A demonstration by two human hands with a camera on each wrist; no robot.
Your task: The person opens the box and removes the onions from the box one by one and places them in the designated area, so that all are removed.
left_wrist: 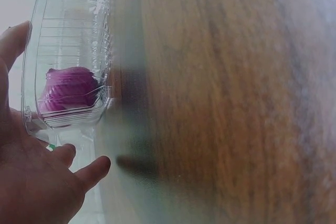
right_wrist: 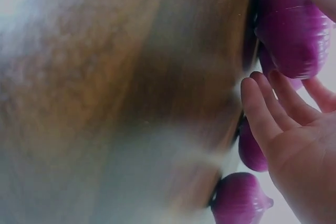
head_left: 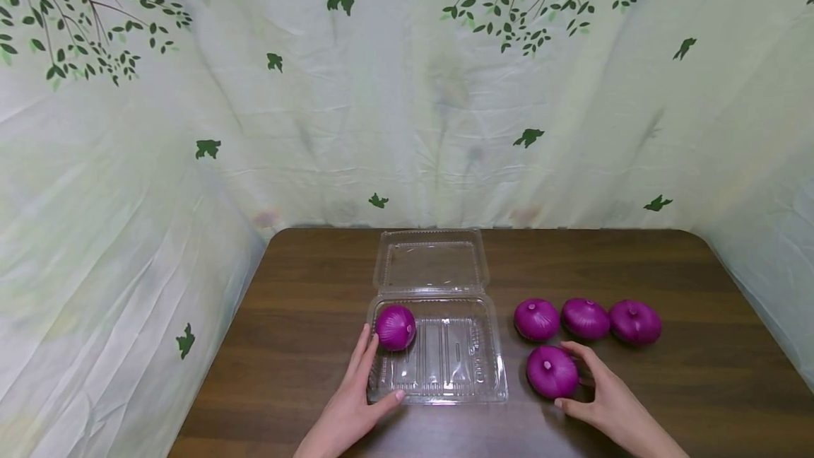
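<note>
A red onion point(head_left: 552, 372) sits right of the container, between the thumb and fingertips of my right hand point(head_left: 604, 394). In the right wrist view, the thumb overlaps that onion point(right_wrist: 291, 24) and fingertips meet its opposite side; the other fingers extend. My left hand point(head_left: 356, 387) rests at the near left corner of a clear plastic clamshell container point(head_left: 439, 398), its fingers stretched along the left side and thumb at the front rim. The container's lid point(head_left: 432, 267) is folded back. One red onion point(head_left: 395, 327) lies in its far left corner, also visible through the wall in the left wrist view.
Three more red onions stand in a row behind the right hand: a left one point(head_left: 537, 319), a middle one point(head_left: 586, 318) and a right one point(head_left: 635, 322). The brown wooden table point(head_left: 305, 288) ends at a leaf-printed curtain point(head_left: 445, 126) behind.
</note>
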